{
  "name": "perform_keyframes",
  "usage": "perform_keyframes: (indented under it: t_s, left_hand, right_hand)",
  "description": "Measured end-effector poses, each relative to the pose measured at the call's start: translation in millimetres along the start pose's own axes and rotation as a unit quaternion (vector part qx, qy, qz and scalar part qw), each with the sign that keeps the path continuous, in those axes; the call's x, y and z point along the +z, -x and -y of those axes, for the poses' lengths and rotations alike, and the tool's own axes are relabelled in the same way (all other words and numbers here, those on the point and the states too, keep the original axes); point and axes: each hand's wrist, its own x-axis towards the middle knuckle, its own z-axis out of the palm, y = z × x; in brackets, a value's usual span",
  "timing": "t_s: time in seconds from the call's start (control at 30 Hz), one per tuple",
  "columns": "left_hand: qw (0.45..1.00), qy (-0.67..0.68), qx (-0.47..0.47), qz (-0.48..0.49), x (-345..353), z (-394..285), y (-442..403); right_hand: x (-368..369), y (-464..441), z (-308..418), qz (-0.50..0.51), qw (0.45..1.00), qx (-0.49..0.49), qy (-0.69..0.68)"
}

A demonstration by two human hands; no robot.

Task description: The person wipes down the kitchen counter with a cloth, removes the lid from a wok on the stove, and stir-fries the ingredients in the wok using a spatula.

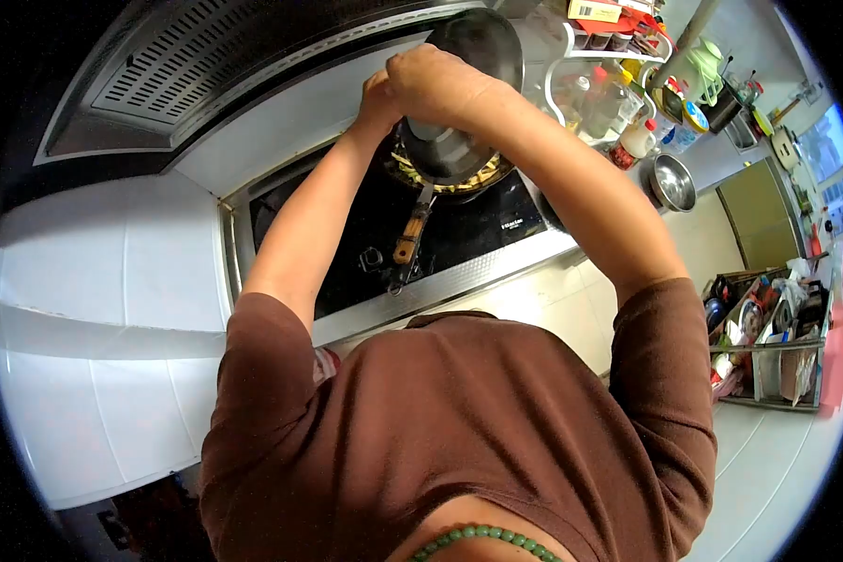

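Both my hands are raised together over the black stove. My right hand is closed, its fingers bent over and hidden from view, in front of a dark pan or lid. Just beside it, my left hand touches or nearly touches the right one, and its fingertips are hidden too. Under them a dark round lid or pan covers part of a pan holding sliced, yellowish food. A utensil with a wooden handle points toward me from the pan's near edge.
A range hood slopes over the back left. At the right stand a white shelf with bottles and a metal bowl. Farther right is a rack of bags and goods. White tiles line the left.
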Motion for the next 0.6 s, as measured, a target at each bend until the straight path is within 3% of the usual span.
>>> perform_keyframes:
  t_s: [0.07, 0.1, 0.13, 0.23, 0.3, 0.37, 0.43, 0.57, 0.6]
  left_hand:
    - [0.994, -0.109, 0.006, -0.025, 14, 20, 7]
    - [0.990, 0.128, -0.049, -0.014, 19, 28, 9]
    - [0.929, 0.357, -0.102, -0.003, 21, 37, 11]
    - [0.825, 0.554, -0.105, 0.033, 28, 63, 25]
    - [0.744, 0.635, -0.205, -0.040, -17, -28, 51]
    - [0.688, 0.690, -0.210, -0.075, -12, -24, 64]
    - [0.677, 0.690, -0.223, -0.123, -13, -23, 74]
    - [0.630, 0.685, -0.314, -0.189, 7, 17, 98]
    - [0.616, 0.687, -0.335, -0.190, -3, -1, 101]
  right_hand:
    - [-4, 7, 17, -0.003, 1.000, -0.008, 0.001]
    - [-1, 10, 22, -0.022, 1.000, 0.001, -0.004]
    - [4, 12, 26, -0.041, 0.999, 0.009, -0.010]
    - [3, 35, 56, -0.151, 0.984, 0.025, -0.094]
    - [29, 39, 50, -0.225, 0.967, -0.037, -0.111]
    - [29, 50, 65, -0.281, 0.944, -0.031, -0.173]
    - [31, 56, 71, -0.375, 0.906, -0.057, -0.189]
    - [32, 65, 62, -0.438, 0.883, -0.023, -0.168]
    - [36, 69, 58, -0.427, 0.887, 0.018, -0.173]
